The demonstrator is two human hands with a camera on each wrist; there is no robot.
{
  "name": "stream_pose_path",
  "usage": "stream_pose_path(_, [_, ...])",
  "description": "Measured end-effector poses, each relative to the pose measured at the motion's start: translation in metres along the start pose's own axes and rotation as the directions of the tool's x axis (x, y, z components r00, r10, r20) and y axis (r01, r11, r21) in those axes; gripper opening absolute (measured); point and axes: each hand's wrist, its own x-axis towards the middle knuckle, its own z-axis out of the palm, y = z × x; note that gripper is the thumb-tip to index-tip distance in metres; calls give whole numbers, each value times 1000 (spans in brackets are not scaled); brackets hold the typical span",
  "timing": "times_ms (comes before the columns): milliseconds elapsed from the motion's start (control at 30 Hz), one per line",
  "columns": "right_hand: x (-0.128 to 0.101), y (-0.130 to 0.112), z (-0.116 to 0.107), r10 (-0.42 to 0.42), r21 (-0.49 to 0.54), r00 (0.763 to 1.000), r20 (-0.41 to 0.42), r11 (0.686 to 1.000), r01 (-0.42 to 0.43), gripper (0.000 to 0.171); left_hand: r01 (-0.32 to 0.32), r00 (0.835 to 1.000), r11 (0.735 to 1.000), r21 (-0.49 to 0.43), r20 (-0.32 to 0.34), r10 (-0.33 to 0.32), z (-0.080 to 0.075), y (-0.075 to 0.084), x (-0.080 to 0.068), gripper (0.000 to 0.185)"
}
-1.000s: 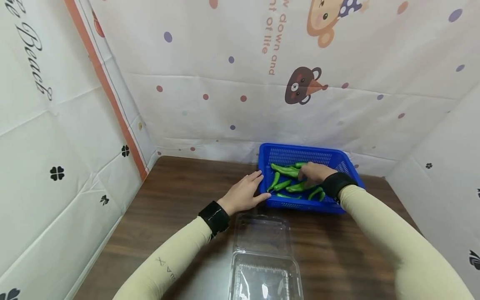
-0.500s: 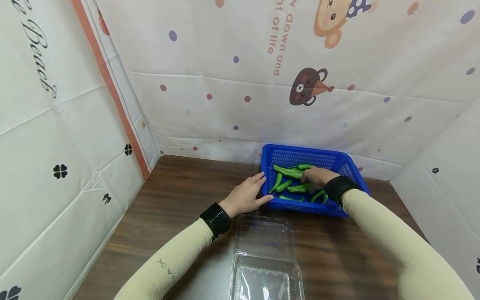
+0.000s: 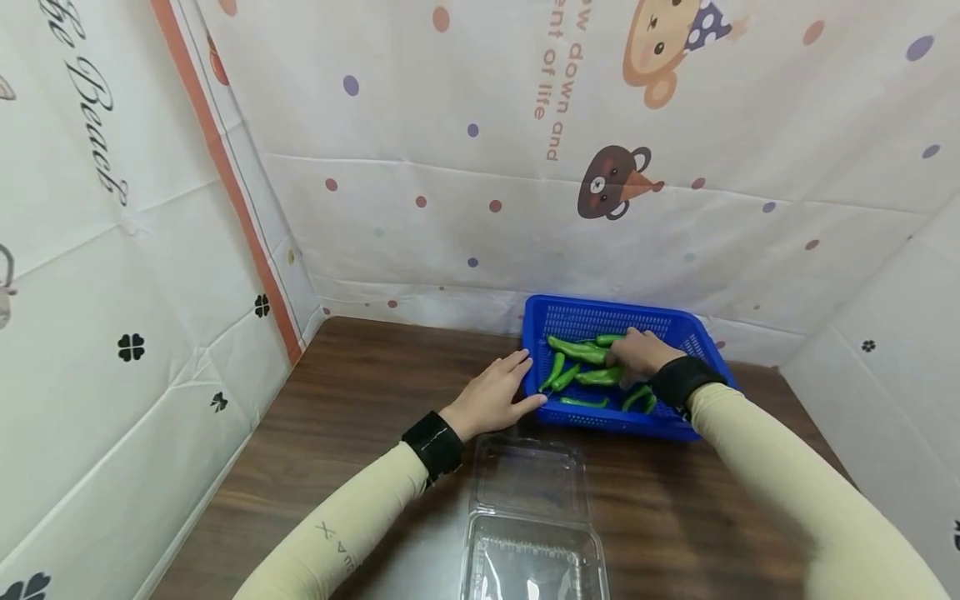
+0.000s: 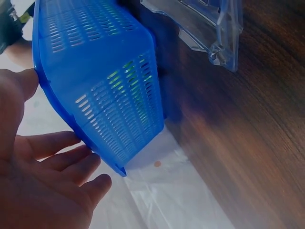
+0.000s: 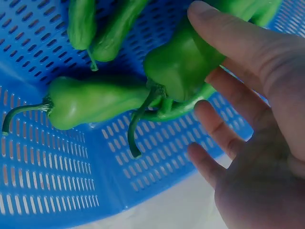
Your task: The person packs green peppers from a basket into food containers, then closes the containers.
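dark wood table point(image 3: 360, 417) | blue perforated plastic basket point(image 3: 675, 332) at 1 o'clock, clear plastic clamshell box point(image 3: 528, 533) at 6 | left hand point(image 3: 491, 393) flat-fingered against basket's 9 o'clock wall | right hand point(image 3: 636, 352) inside, grip half-curled, thumb touching a green chilli pepper point(image 5: 183, 62) | risk: loose hold may drop pepper | since earlier: hands hardly moved

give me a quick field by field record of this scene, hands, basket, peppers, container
left hand: fingers straight, resting against the left wall of the basket
right hand: inside the basket, thumb and fingers round a green pepper
basket: blue, slotted plastic, at the back right of the table
peppers: several green ones with stems, lying in the basket
container: clear plastic clamshell, open, near edge of the table, in front of the basket
table: dark wood grain
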Motion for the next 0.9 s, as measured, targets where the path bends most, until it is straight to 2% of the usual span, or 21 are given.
stream_pose_path(200, [-13, -6, -17, -35, 19, 994, -100, 999, 37, 41, -2, 1000, 1000, 1, -15, 2, -2, 5, -2, 73])
stream_pose_path(533, [-37, -34, -36, -116, 99, 955, -272, 984, 148, 41, -45, 998, 998, -51, -57, 42, -6, 8, -14, 80])
stream_pose_path(733, [-52, -55, -36, -127, 86, 928, -349, 982, 167, 41, -99, 990, 993, -61, -106, 92, -12, 15, -27, 82])
stream_pose_path(900, [-67, -70, -34, -122, 59, 914, -387, 986, 157, 45, -167, 974, 985, -50, -161, 157, -14, 20, -42, 84])
